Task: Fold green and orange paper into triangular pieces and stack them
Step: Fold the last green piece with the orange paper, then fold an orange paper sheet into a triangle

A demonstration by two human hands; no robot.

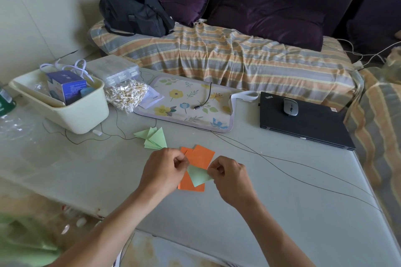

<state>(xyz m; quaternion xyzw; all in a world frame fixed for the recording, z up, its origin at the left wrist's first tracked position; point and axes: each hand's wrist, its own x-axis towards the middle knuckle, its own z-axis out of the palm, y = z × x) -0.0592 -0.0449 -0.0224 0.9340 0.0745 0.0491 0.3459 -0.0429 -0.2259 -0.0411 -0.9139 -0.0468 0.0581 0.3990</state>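
A person sits at a pale grey table (282, 212), both bare arms reaching forward over it. The left hand (162, 171) and right hand (230, 176) each pinch one edge of a small green paper (198, 175), fingers curled tight, holding it just above the tabletop between them. Under the paper and partly hidden by both hands lie orange sheets (198, 157), overlapping loosely. Just beyond the left hand sits a fanned pile of green triangles (154, 137), touching one another, apart from the orange sheets.

Farther back on the table, from left to right: a cream bin (82, 115) holding a blue box (67, 86); a clear bag of cotton swabs (127, 94) beside it; a clear plastic case (112, 69) behind the bag; a floral mat (184, 104) with a short black cable (205, 98) lying on it; and a shut black laptop (303, 123) with a grey mouse (290, 106) resting on its lid. Thin dark wires (293, 171) trail across the table to the right of the hands.

Behind the table stands a purple sofa (271, 2) covered with a striped blanket (227, 58), a black bag (136, 12) sitting at its left end
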